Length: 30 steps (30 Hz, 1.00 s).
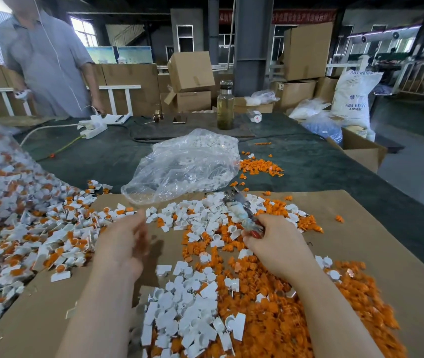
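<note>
Now right hand grips blurred tool, jutting forward from grip; left hand loosely spread.

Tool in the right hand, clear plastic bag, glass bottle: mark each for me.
tool [242, 215], head view, blurred middle above the red handle.
clear plastic bag [185, 166], head view, middle of the crumpled film.
glass bottle [225, 109], head view, body holding yellowish liquid.

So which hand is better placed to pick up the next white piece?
Probably the left hand: it is open and holds nothing, close to loose white pieces. The right hand grips a tool.
</note>
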Motion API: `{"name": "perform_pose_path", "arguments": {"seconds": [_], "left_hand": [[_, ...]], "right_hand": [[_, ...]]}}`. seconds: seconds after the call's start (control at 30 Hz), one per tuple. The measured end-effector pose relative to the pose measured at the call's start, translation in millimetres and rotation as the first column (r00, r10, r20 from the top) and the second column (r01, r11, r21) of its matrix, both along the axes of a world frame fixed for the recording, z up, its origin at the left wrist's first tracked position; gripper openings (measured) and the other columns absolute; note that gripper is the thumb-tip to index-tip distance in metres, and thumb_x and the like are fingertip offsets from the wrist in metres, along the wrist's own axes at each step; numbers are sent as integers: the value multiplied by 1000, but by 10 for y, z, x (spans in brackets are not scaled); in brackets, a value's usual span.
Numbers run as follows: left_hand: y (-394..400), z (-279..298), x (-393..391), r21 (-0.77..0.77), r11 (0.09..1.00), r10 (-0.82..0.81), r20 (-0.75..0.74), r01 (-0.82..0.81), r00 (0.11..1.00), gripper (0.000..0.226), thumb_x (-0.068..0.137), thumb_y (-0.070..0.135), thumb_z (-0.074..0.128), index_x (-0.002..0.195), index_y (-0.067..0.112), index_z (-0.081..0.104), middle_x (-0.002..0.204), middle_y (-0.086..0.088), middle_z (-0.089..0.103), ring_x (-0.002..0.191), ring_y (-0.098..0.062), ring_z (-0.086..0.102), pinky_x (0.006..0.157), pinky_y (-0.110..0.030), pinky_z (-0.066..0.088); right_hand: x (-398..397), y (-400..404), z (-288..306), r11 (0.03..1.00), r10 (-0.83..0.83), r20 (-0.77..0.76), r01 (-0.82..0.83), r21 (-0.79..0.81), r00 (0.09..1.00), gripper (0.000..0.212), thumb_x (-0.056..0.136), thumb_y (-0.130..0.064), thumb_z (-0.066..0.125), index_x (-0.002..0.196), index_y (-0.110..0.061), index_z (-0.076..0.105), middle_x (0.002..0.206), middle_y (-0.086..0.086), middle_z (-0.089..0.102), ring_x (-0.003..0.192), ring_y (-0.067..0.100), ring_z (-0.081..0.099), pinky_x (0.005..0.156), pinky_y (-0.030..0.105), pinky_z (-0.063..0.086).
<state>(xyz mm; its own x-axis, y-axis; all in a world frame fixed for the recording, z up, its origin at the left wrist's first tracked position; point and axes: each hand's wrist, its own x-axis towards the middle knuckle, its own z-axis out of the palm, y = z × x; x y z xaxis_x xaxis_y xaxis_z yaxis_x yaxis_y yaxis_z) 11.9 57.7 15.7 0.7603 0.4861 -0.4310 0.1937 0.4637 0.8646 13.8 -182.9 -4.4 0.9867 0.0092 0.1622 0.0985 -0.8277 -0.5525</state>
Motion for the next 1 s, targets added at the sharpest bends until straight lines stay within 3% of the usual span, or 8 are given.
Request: {"name": "perform_pose_path", "arguments": {"seconds": [0.07, 0.13, 0.2, 0.3, 0.53, 0.67, 0.83, 1.0], "left_hand": [[-153, -9, -29, 415, 880, -247, -13, 229, 969, 15, 86, 19, 75, 98, 28, 70, 99, 6, 67, 91, -13, 61, 77, -30, 51], [-295, -38, -67, 721, 554, -500, -113, 417, 858, 17, 87, 18, 74, 89, 35, 72, 97, 18, 65, 90, -1, 58, 70, -17, 42], [-394, -113, -51, 828, 269, -599, -257, 492, 758, 23, 89, 14, 70, 85, 37, 72, 94, 22, 64, 81, 5, 59, 61, -9, 41], [-500, -192, -16, 855, 47, -568, -403, 517, 717, 39, 89, 1, 58, 85, 37, 71, 87, 23, 62, 74, 10, 56, 50, -2, 40], [-478, -188, 23, 837, -95, -542, -497, 538, 678, 27, 90, 10, 62, 89, 35, 71, 84, 24, 59, 74, 9, 55, 50, -4, 38], [-483, -190, 12, 840, -166, -496, -524, 516, 692, 12, 90, 19, 65, 93, 29, 71, 92, 11, 65, 76, 0, 59, 59, -17, 49], [-466, -160, 8, 809, -123, -539, -541, 575, 646, 13, 82, 31, 79, 87, 35, 67, 83, 21, 57, 71, 7, 52, 51, -10, 35], [-519, -181, 0, 819, -131, -492, -543, 559, 680, 15, 83, 23, 73, 75, 31, 64, 78, 15, 60, 66, 3, 54, 45, -10, 32]], "right_hand": [[-2, 1, -1, 1000, -2, 7, 2, -3, 1000, 23, 91, -34, 59, 71, -26, 50, 66, -5, 58, 59, 9, 53, 50, 22, 32], [4, 4, -3, 1000, -6, 14, 6, -12, 1000, 23, 91, -34, 59, 71, -27, 50, 65, -6, 57, 58, 9, 53, 49, 22, 32], [12, 7, -6, 1000, -6, 16, 6, -24, 1000, 22, 90, -34, 59, 72, -26, 51, 66, -6, 57, 59, 9, 53, 49, 22, 32], [24, 5, -14, 999, 17, -4, -17, -28, 1000, 18, 89, -33, 59, 74, -24, 54, 69, -5, 59, 61, 10, 54, 51, 23, 36], [5, 89, -45, 986, 99, -111, -113, -126, 989, 18, 86, -38, 61, 76, -26, 53, 77, -8, 60, 69, 9, 58, 56, 27, 48], [-29, 205, -75, 966, 88, -110, -112, -234, 990, 16, 83, -44, 60, 88, -29, 56, 84, -10, 59, 78, 12, 58, 62, 29, 52], [-27, 238, -77, 952, 59, -118, -91, -291, 991, 15, 84, -40, 61, 95, -31, 57, 89, -7, 59, 78, 15, 58, 57, 27, 45], [-29, 230, -91, 951, 66, -113, -96, -294, 991, 13, 84, -37, 61, 94, -31, 57, 85, -9, 58, 74, 11, 55, 51, 25, 40]]}}
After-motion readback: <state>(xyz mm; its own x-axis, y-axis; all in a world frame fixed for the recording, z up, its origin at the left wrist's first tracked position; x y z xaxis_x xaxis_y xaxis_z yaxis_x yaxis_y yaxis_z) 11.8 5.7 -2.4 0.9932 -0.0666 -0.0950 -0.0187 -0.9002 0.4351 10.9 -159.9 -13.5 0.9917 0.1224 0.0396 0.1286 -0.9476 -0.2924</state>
